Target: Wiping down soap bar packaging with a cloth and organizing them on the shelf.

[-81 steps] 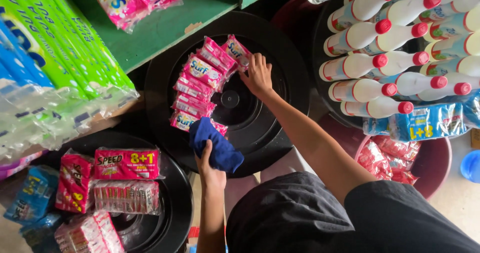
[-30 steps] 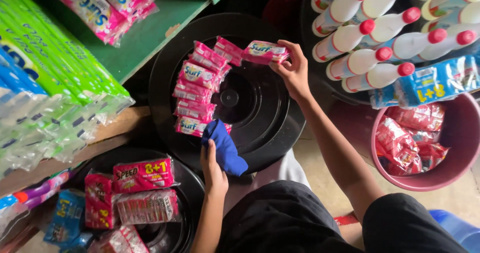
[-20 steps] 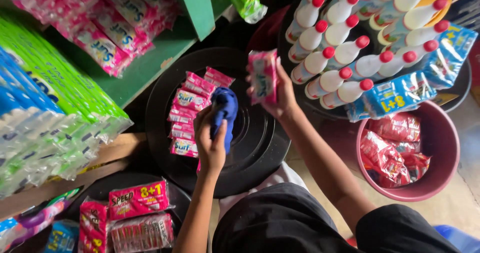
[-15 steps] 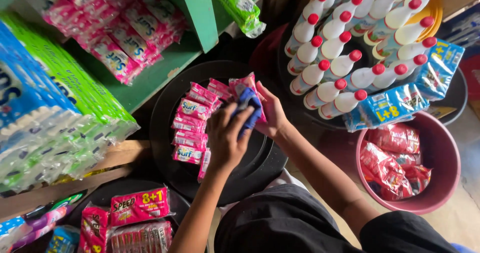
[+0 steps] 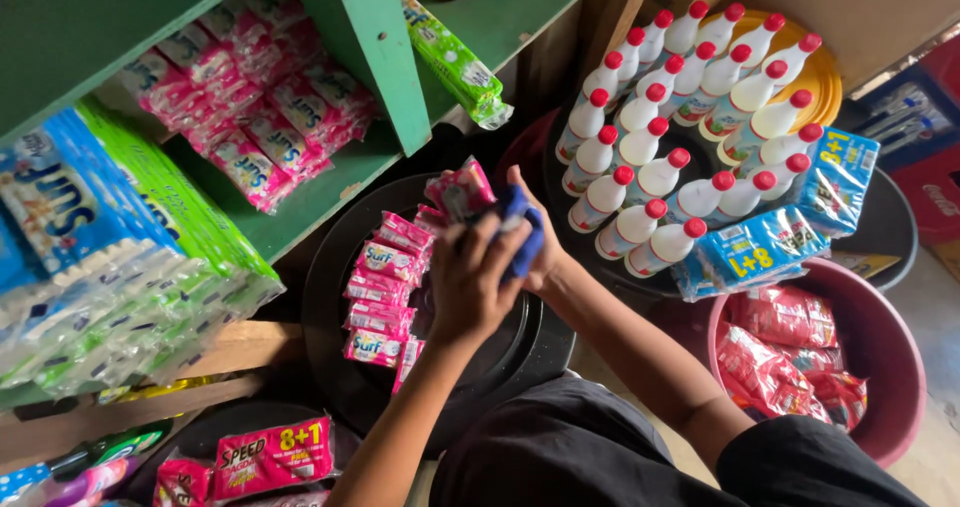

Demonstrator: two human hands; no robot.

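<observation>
Head view: over the black lid [image 5: 520, 352], the right hand [image 5: 535, 242] grips a pink sachet [image 5: 458, 192] while the left hand [image 5: 470, 282] clutches a blue cloth [image 5: 520, 229] against it, evidently wiping; turning the sachet seems due.

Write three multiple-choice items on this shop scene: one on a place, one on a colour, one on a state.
1. Where do the white plastic bottles stand?
A. on the green wooden shelf
B. on the round black lid right of the hands
C. in the maroon plastic tub

2. What colour are the bottles' caps?
A. red
B. blue
C. green

3. What is the left hand doing?
A. resting flat on the floor
B. pressing a blue cloth to the pink sachet pack that the right hand holds
C. gripping a bottle

Answers: 1 B, the bottles cluster on the round black lid above the maroon plastic tub. 2 A, each bottle top is red. 3 B, both hands meet around the cloth and pack over the other black lid.
</observation>
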